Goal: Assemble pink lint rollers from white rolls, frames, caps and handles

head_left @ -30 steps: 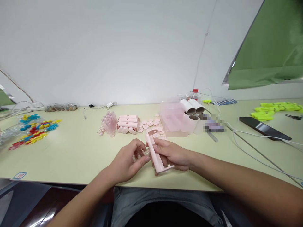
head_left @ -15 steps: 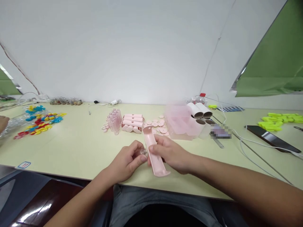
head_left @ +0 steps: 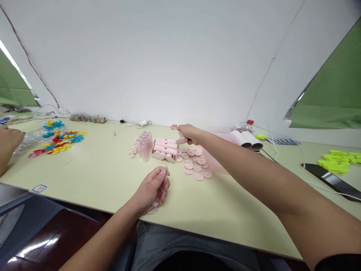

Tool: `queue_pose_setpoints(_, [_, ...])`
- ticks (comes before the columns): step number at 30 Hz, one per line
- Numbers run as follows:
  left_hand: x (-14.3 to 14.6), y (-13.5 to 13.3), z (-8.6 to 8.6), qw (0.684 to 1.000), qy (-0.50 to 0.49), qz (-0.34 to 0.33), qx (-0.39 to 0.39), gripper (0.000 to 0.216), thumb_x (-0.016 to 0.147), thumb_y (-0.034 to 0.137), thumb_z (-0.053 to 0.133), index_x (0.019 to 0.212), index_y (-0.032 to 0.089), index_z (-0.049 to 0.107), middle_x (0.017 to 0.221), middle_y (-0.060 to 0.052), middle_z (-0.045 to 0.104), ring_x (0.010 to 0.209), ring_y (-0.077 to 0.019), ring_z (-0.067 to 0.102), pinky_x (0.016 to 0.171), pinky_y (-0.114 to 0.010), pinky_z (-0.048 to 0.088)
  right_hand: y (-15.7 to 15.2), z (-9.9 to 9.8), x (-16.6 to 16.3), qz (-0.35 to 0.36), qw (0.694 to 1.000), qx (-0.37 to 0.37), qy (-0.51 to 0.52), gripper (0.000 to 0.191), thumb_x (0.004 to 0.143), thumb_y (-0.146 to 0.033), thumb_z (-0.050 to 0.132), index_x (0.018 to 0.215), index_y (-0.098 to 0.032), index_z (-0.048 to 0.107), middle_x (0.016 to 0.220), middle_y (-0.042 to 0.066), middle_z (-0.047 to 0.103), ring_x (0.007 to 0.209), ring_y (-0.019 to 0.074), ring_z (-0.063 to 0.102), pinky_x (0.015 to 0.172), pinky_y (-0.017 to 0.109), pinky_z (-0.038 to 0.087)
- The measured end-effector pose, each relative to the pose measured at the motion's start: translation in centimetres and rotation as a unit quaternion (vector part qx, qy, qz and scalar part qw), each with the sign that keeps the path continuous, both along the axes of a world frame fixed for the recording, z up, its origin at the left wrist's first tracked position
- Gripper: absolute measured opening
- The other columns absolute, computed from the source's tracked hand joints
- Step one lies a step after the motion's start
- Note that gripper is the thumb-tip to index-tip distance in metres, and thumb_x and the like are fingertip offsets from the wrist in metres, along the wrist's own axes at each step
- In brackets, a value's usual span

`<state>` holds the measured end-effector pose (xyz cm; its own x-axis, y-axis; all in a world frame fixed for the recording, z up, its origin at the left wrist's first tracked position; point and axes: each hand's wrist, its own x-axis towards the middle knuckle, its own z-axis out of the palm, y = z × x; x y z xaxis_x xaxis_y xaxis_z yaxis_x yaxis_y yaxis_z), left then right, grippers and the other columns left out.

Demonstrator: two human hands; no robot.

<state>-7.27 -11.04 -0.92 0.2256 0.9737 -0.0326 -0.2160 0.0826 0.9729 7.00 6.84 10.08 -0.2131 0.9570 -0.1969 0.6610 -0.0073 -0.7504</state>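
Slim, seemingly clear tube [head_left: 166, 172] fast in left hand [head_left: 155, 186], pink holder [head_left: 182, 140] in right hand [head_left: 191, 133].

Pale table [head_left: 107, 177] with stacked pink pieces [head_left: 165, 146], discs [head_left: 198, 176]

Bare tabletop [head_left: 98, 173] left of left hand [head_left: 153, 186] — stacked pink holders [head_left: 165, 142] block way ahead, pink discs [head_left: 197, 168] front-right.

The right hand [head_left: 191, 132] has carried its pink holder [head_left: 181, 140] from the lower middle of the frame up to the centre, beside the stacked holders [head_left: 165, 146]. The left hand [head_left: 152, 187] has turned, its clear tube's end [head_left: 166, 170] poking up, a pink ring [head_left: 152, 213] showing beneath. Another person's hand [head_left: 9, 140] now reaches further in at left.
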Motion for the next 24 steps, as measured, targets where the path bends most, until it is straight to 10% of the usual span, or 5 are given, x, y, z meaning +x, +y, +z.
queue_pose_setpoints(13, [0.0,0.0,0.1,0.999,-0.042,0.022,-0.013,0.037,0.084,0.056,0.056,0.089,0.022,0.041,0.061,0.006,0.053,0.033,-0.0057,0.040,0.026,-0.013,0.022,1.8,-2.9,-3.8,0.032,0.966,0.076,-0.247,0.056,0.083,-0.039,0.058,0.126,-0.005,0.045,0.086,0.018,0.070,0.069,0.0253,0.065,0.055,0.031,0.043])
queue_pose_setpoints(20, [0.0,0.0,0.1,0.999,-0.032,0.020,-0.015,0.037,0.084,0.056,0.057,0.089,0.022,0.042,0.061,0.006,0.054,0.033,-0.0056,0.041,0.026,-0.012,0.022,2.0,-3.3,-4.2,0.058,0.959,0.084,-0.265,0.051,0.085,-0.051,0.053,0.107,-0.006,0.061,0.087,0.019,0.071,0.086,0.0304,0.067,0.065,0.033,0.045])
queue_pose_setpoints(24, [0.0,0.0,0.0,0.999,-0.036,0.025,-0.014,0.035,0.085,0.054,0.057,0.088,0.022,0.042,0.061,0.006,0.054,0.034,-0.0056,0.041,0.027,-0.013,0.024,1.8,-2.5,-3.2,0.045,0.963,0.105,-0.244,0.066,0.090,-0.059,0.041,0.127,-0.005,0.049,0.095,0.021,0.070,0.093,0.0310,0.065,0.072,0.035,0.045])
